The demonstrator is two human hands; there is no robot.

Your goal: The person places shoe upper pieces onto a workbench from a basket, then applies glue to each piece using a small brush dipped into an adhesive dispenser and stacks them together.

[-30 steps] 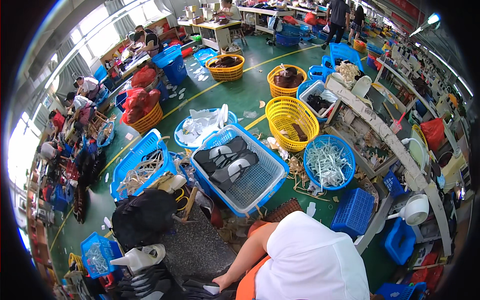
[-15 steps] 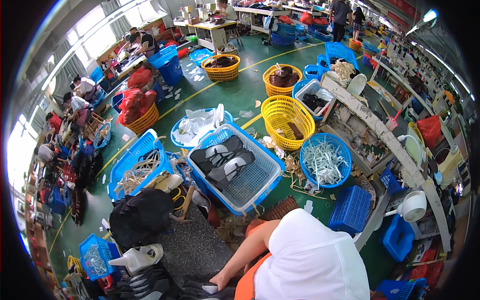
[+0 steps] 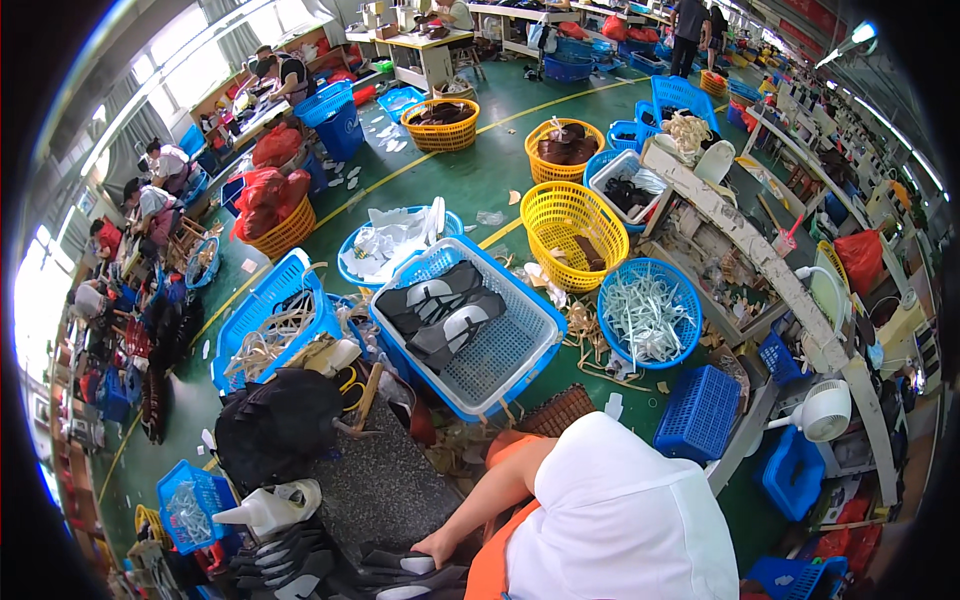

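Black-and-grey, with some pieces [image 3: 441, 312] in the far white basket [image 3: 512, 345], more stacked against the right hand [image 3: 437, 546], can't tell whether gripped.

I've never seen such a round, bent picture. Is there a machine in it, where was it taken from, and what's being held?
No robot: a person works bare-handed, and a wide camera on their head takes the picture, bending straight edges. Their right hand touches dark pieces with light patches; I can't tell whether it holds one. The left hand is out of view. On or beside the speckled slab are a hammer, a white nozzled bottle and a black bundle.
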